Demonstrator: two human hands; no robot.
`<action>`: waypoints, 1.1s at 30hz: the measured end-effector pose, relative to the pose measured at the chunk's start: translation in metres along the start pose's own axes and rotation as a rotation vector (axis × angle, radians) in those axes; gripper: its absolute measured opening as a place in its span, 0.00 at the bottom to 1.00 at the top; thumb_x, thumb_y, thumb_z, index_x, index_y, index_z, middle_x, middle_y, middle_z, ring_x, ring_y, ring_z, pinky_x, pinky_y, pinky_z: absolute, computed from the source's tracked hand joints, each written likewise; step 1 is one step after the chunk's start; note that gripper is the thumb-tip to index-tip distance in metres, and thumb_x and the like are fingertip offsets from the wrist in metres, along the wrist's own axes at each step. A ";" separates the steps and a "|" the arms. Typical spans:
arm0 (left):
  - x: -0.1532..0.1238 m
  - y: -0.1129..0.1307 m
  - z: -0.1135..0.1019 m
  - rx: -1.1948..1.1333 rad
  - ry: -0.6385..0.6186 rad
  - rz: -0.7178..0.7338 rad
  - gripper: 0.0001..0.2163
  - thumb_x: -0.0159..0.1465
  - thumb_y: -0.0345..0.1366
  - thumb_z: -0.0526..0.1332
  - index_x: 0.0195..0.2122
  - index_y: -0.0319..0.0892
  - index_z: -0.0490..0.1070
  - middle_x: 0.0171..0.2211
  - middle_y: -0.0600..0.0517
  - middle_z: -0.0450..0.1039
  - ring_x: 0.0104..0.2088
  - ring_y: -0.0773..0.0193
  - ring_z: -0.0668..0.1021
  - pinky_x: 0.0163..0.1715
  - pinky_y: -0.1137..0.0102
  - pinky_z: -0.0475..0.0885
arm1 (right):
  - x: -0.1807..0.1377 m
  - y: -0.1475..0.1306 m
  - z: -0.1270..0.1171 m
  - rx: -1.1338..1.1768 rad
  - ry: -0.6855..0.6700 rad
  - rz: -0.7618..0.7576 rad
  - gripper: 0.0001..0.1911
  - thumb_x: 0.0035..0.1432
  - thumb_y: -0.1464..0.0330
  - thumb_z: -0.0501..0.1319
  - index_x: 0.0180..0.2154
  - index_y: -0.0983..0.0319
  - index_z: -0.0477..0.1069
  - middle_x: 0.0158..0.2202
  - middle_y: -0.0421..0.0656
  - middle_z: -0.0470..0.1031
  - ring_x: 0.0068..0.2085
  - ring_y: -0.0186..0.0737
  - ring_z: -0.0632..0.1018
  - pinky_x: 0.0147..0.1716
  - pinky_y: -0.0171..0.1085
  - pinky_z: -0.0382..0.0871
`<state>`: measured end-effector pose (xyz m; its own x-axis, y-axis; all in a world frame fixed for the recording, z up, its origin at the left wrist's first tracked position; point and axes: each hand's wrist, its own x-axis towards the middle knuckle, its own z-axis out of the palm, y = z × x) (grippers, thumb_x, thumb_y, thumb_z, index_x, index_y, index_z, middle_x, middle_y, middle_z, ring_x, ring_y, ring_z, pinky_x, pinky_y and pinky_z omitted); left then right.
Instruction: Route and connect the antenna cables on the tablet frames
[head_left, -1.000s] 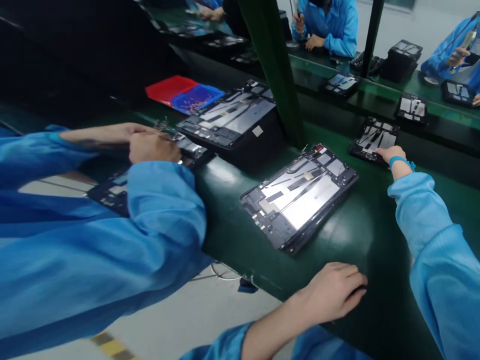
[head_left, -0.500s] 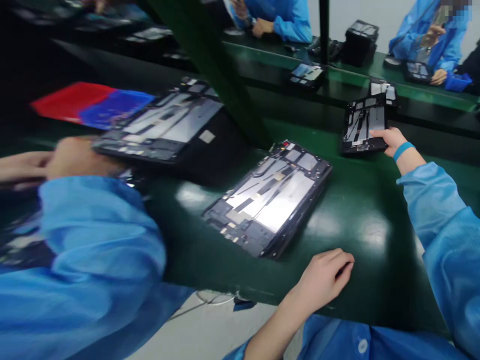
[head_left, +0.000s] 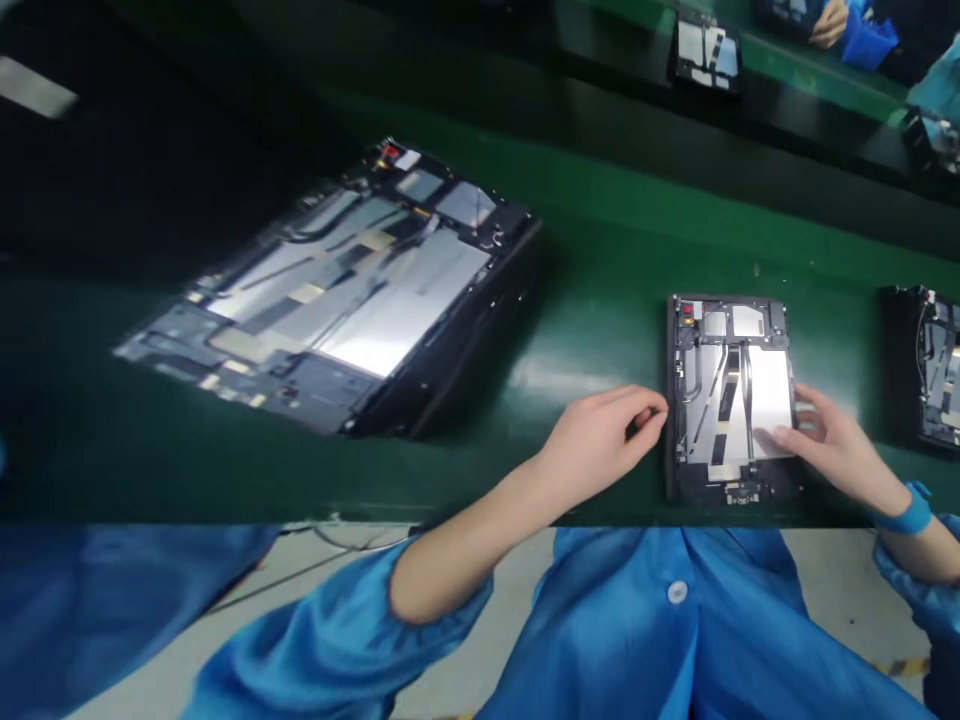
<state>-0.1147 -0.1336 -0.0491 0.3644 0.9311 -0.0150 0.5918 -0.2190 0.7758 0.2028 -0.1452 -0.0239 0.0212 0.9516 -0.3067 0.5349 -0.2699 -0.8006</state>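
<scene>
An opened tablet frame (head_left: 731, 395) lies flat on the green belt (head_left: 600, 330) near its front edge, its silver plate and dark cables facing up. My right hand (head_left: 832, 445) grips the frame's right edge, thumb on top of the silver plate. My left hand (head_left: 604, 435) rests on the belt with curled fingertips touching the frame's left edge. A blue band circles my right wrist.
A larger opened tablet frame (head_left: 352, 290) lies on the belt to the left, blurred. Another frame (head_left: 930, 365) sits at the right edge. Across the dark gap, a second green bench (head_left: 810, 70) carries a further frame (head_left: 705, 45). A co-worker's blue sleeve (head_left: 112, 590) fills the lower left.
My right hand has brought the small frame from the far right of the belt down in front of me and laid it flat. My left hand moved up to its left edge. The view swung right.
</scene>
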 end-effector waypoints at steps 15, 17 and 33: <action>0.036 0.094 0.041 0.685 -0.239 -0.252 0.15 0.69 0.23 0.51 0.46 0.29 0.78 0.42 0.30 0.81 0.44 0.42 0.86 0.38 0.60 0.78 | 0.137 -0.057 0.054 -0.861 0.256 -0.428 0.24 0.73 0.54 0.57 0.43 0.66 0.83 0.46 0.59 0.81 0.51 0.60 0.78 0.51 0.54 0.68; 0.035 0.098 0.041 0.708 -0.247 -0.276 0.16 0.70 0.23 0.51 0.47 0.27 0.78 0.43 0.29 0.81 0.45 0.42 0.86 0.39 0.59 0.79 | 0.144 -0.061 0.056 -0.826 0.210 -0.452 0.22 0.74 0.57 0.56 0.43 0.62 0.85 0.47 0.55 0.83 0.50 0.58 0.78 0.50 0.51 0.68; 0.009 0.026 0.037 -0.150 0.176 -0.445 0.08 0.56 0.27 0.57 0.27 0.46 0.58 0.21 0.59 0.58 0.23 0.66 0.66 0.27 0.71 0.60 | 0.124 -0.042 0.045 -0.407 0.150 -0.653 0.07 0.59 0.75 0.68 0.32 0.58 0.82 0.34 0.41 0.84 0.40 0.45 0.81 0.46 0.44 0.72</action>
<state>-0.0689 -0.1421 -0.0523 -0.0347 0.9627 -0.2682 0.5473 0.2429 0.8009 0.1452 -0.0224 -0.0511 -0.3059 0.9167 0.2571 0.7451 0.3986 -0.5348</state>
